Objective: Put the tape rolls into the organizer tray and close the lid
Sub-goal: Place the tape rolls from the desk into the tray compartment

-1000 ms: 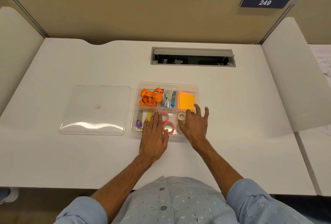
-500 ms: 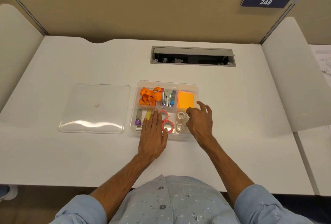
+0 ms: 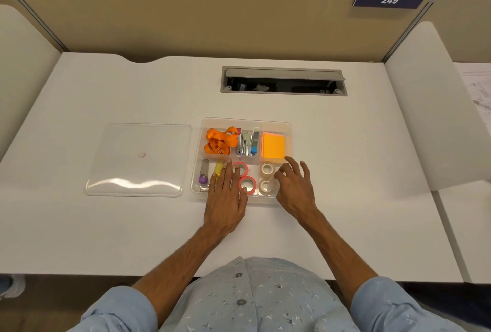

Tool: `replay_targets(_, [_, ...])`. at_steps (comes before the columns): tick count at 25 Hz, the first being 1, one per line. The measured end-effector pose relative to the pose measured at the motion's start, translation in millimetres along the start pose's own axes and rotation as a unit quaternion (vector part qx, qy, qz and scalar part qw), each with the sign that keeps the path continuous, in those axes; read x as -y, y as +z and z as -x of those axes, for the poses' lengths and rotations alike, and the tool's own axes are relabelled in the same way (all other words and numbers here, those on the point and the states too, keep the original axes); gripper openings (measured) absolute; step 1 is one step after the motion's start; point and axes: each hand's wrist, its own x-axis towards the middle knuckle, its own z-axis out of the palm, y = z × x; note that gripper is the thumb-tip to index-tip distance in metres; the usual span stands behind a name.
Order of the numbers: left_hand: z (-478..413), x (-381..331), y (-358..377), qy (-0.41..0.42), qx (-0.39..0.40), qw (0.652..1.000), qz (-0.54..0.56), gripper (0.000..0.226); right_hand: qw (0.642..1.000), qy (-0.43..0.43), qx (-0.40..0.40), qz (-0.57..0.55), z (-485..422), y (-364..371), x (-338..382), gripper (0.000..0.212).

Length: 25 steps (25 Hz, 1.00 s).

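The clear organizer tray point(image 3: 288, 129) sits mid-desk with its lid off. Two pink tape rolls point(image 3: 247, 184) lie in the front middle compartment. Beside them on the right lie two clear tape rolls point(image 3: 267, 169). My left hand point(image 3: 225, 196) rests flat on the tray's front left, fingers over the pens and touching the pink rolls. My right hand point(image 3: 296, 188) hovers at the tray's front right corner, fingers spread and empty, just right of the clear rolls. The clear lid point(image 3: 138, 159) lies flat on the desk left of the tray.
The tray's back compartments hold an orange lanyard point(image 3: 219, 140), staplers point(image 3: 247, 143) and orange sticky notes point(image 3: 273, 145). An open cable slot point(image 3: 283, 83) sits in the desk behind the tray. Partition walls stand at the back and both sides.
My right hand drew back to the right from over the clear rolls, uncovering both in the tray. My left hand has stayed in place.
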Motion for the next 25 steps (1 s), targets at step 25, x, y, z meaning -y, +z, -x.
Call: replay_targets(25, [2.0,-1.2,-0.8,0.003,-0.015,1.000,-0.002,0.064,0.996,0.023,-0.009,-0.082,5.4,-2.0,8.0,0.033])
